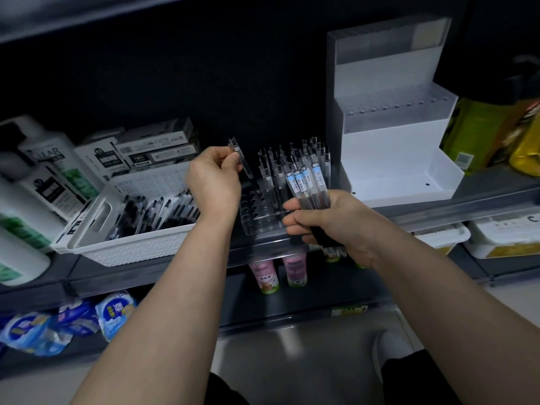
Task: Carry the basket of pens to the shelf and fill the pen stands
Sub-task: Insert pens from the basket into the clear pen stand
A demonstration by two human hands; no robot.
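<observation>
Left hand (214, 182) pinches one pen (241, 159) above the clear pen stand (257, 217); right hand (324, 220) clasps a fanned pen bundle (306, 182) at the stand's 3 o'clock; basket (131, 252) at 9 o'clock. Risk: the bundle may slip, or brush the standing pens (274, 171) over.

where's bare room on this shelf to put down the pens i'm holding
Free: the white stand's bottom tray, bordered by its steps and front lip; the clear stand's front holes, left of the standing pens. Crowded: the basket, and bottles beside it.
</observation>
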